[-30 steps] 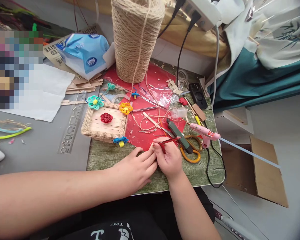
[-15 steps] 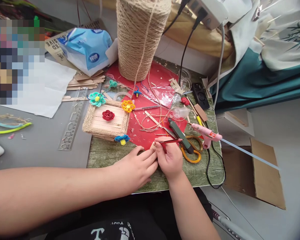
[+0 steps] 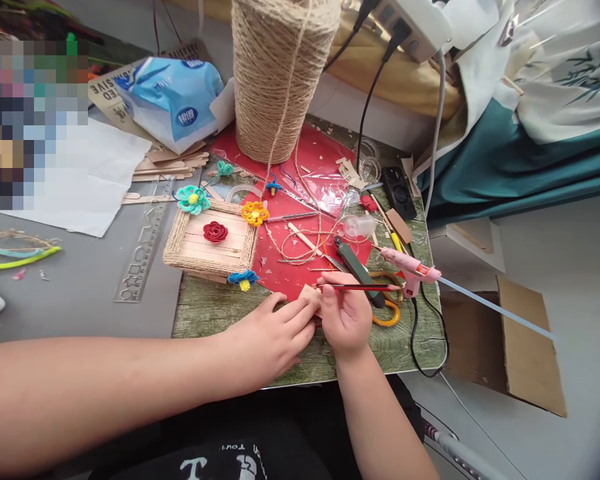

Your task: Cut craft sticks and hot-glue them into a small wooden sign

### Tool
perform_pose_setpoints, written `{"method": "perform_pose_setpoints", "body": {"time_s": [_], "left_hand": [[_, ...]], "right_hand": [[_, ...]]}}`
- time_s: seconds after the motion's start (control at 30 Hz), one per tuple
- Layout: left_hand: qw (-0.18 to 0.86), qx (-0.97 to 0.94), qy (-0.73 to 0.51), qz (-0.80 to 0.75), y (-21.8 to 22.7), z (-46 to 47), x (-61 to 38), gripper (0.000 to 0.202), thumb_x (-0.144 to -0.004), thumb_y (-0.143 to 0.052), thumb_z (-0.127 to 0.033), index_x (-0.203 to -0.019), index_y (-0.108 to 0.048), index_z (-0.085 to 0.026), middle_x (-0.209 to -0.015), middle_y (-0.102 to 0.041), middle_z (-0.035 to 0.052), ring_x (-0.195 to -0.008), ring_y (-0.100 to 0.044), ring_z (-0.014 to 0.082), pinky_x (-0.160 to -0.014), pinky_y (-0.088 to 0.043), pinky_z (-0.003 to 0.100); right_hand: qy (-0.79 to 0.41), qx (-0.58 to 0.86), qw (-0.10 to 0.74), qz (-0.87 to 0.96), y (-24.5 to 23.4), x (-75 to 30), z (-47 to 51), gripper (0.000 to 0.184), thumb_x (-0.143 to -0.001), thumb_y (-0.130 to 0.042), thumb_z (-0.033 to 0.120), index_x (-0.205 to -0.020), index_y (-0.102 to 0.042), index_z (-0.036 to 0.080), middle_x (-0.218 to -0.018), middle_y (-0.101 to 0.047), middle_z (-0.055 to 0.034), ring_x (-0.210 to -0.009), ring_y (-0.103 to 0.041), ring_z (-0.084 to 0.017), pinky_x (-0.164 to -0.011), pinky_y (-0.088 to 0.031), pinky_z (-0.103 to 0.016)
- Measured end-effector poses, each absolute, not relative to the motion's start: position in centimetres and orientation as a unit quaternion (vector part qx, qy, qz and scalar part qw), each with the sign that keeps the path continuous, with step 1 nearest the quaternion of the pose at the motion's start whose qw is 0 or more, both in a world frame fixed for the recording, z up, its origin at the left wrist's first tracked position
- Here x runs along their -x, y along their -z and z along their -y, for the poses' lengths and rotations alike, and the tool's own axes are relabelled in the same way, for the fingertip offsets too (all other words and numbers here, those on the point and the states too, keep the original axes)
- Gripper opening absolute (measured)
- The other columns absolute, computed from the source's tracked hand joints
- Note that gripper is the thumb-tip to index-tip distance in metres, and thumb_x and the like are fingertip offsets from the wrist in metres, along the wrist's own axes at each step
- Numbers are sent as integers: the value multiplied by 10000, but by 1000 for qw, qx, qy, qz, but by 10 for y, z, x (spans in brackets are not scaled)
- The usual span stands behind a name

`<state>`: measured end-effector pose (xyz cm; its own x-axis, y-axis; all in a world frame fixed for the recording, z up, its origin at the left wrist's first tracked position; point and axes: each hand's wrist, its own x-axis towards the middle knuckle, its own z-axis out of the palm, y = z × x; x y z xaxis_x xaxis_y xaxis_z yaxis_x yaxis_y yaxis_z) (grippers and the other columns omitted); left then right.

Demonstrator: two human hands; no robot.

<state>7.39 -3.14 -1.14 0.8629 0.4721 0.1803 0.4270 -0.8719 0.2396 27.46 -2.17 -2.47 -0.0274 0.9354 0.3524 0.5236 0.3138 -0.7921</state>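
Note:
My right hand (image 3: 347, 317) grips a red-and-black pencil (image 3: 365, 287), which lies almost level and points right. Beside it, my left hand (image 3: 277, 337) rests low over the table with its fingertips pressed on a small pale wooden piece (image 3: 309, 293); most of that piece is hidden under the fingers. To the left of the hands sits a square craft-stick frame (image 3: 210, 263) edged with twine, with a red rolled flower (image 3: 215, 231) in its middle. Teal (image 3: 193, 199), orange (image 3: 255, 213) and blue (image 3: 243, 280) fuzzy flowers are at its corners.
A tall twine spool (image 3: 280, 87) stands at the back on red sheets (image 3: 275, 267). Right of my hands are orange-handled scissors (image 3: 391, 313), a dark green-handled tool (image 3: 359, 270) and a pink glue gun (image 3: 410, 263). A clear ruler (image 3: 143, 247) lies on the grey mat.
My right hand has shifted slightly right, and the pencil has swung level, its far end reaching further right. More of the small wooden piece shows. My left hand stays in place.

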Motion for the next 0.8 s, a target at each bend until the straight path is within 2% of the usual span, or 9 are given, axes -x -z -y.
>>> {"method": "perform_pose_setpoints", "body": {"time_s": [0.13, 0.2, 0.3, 0.4, 0.53, 0.7, 0.8], "left_hand": [[100, -960, -121, -231, 9, 30, -72, 458, -1043, -525, -424, -1362, -621, -111, -1496, -585, 193, -1418, -486, 330, -1089, -387, 493], [100, -959, -125, -236, 6, 28, -72, 430, -1040, -539, -421, -1340, -638, -130, -1455, -615, 183, -1385, -514, 322, -1084, -383, 473], [97, -957, -129, -241, 2, 25, -73, 403, -1054, -527, -388, -1360, -636, -149, -1444, -625, 166, -1323, -563, 300, -1046, -395, 433], [95, -956, -129, -245, 2, 24, -74, 457, -1051, -532, -420, -1412, -610, -150, -1507, -587, 166, -1347, -551, 307, -1038, -399, 429], [90, -945, -119, -293, 10, 24, -75, 609, -1013, -579, -509, -1479, -565, -117, -1596, -511, 177, -1453, -467, 350, -1113, -366, 474], [58, -938, -92, -329, 15, 25, -75, 724, -1016, -544, -568, -1524, -523, -53, -1667, -395, 208, -1517, -387, 378, -1145, -345, 551], [52, -942, -90, -319, 12, 27, -74, 726, -1026, -516, -577, -1514, -532, -40, -1666, -398, 210, -1503, -403, 374, -1118, -366, 543]], "right_hand": [[-326, 544, 548, 545, 28, -273, 22, 156, -1082, -533, 302, -1196, -630, 257, -1023, -726, -50, -816, -737, -174, -746, -645, -347], [-345, 541, 569, 514, 28, -273, 21, 136, -1081, -543, 323, -1167, -617, 248, -1017, -727, -47, -801, -739, -168, -740, -645, -343], [-334, 552, 573, 505, 27, -274, 21, 150, -1080, -543, 359, -1145, -605, 239, -1040, -732, -59, -833, -746, -176, -773, -649, -363], [-329, 561, 562, 511, 26, -275, 22, 162, -1084, -529, 371, -1155, -595, 241, -1040, -738, -61, -825, -745, -173, -755, -654, -351], [-324, 572, 543, 522, 26, -276, 23, 166, -1092, -504, 371, -1170, -580, 246, -1040, -732, -59, -863, -747, -178, -739, -659, -333], [-327, 578, 538, 518, 27, -277, 22, 168, -1080, -540, 372, -1143, -606, 231, -987, -740, -49, -768, -736, -159, -763, -658, -339], [-359, 572, 552, 490, 27, -277, 23, 163, -1074, -555, 379, -1132, -610, 238, -970, -741, -35, -692, -729, -146, -675, -657, -311]]}}
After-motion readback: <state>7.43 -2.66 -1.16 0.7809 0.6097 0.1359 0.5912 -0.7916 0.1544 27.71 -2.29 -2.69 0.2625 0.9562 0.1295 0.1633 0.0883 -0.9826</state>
